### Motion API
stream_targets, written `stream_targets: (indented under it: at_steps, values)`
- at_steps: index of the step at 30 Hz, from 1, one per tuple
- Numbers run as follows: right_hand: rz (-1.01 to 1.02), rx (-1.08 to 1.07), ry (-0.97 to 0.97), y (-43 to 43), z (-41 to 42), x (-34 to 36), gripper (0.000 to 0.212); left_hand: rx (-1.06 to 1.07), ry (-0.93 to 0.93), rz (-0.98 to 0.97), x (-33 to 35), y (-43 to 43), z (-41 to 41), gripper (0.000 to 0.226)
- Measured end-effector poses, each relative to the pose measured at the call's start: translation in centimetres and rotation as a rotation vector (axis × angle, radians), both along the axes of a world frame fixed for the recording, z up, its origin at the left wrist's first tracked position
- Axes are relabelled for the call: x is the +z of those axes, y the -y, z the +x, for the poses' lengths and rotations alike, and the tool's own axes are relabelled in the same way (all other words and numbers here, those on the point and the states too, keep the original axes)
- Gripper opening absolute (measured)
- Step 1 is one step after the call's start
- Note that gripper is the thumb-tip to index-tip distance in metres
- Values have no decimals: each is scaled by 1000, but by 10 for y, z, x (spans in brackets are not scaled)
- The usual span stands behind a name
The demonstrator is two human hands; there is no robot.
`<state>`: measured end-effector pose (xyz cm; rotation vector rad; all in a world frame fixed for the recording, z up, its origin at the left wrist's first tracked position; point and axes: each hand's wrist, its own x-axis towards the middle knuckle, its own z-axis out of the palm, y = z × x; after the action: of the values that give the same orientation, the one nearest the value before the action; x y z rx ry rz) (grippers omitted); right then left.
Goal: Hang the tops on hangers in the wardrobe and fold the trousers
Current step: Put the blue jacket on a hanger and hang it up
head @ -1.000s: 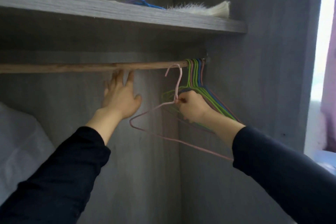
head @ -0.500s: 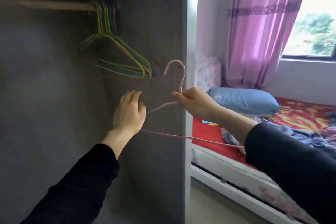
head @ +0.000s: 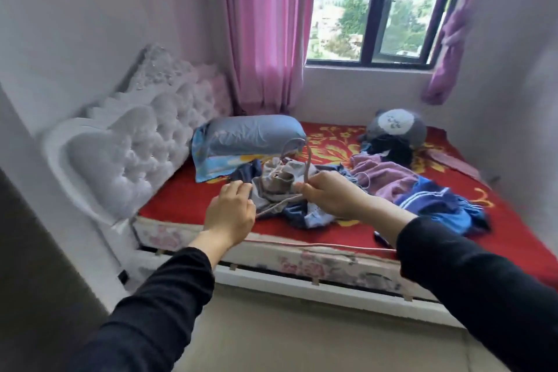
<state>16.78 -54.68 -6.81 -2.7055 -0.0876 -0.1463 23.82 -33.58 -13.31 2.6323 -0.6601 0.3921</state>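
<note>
The view has swung round to the bed (head: pixel 187 202). The right hand (head: pixel 329 196) pinches the pink wire hanger (head: pixel 307 163) by its neck; the left hand (head: pixel 232 211) is open at nine o'clock. Next, probably: choose a top from the clothes heap (head: pixel 383 181) at twelve.

left sleeve (head: pixel 145 311): long, plain black, matte fabric, cuff ending at the wrist | right sleeve (head: pixel 483 290): matching black, same plain cuff, soft folds along the forearm | left hand (head: pixel 231 214) and right hand (head: pixel 332 196): bare beyond the cuffs; finer detail lost to blur
</note>
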Motion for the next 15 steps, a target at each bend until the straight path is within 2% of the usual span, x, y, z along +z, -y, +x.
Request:
stream_targets:
  at_steps: [3, 9, 12, 15]
  values:
    - [-24, -150, -71, 97, -22, -18, 49, -45, -130, -4, -21, 103, 0, 41]
    - [38, -430, -135, 251, -51, -55, 41, -228, -184, 64, -50, 272, 1, 38]
    - [194, -526, -121, 305, -49, -77, 25, -316, -232, 129, -68, 337, 12, 40]
    - [285, -609, -123, 354, -38, -95, 24, -363, -254, 166, -86, 395, 36, 40]
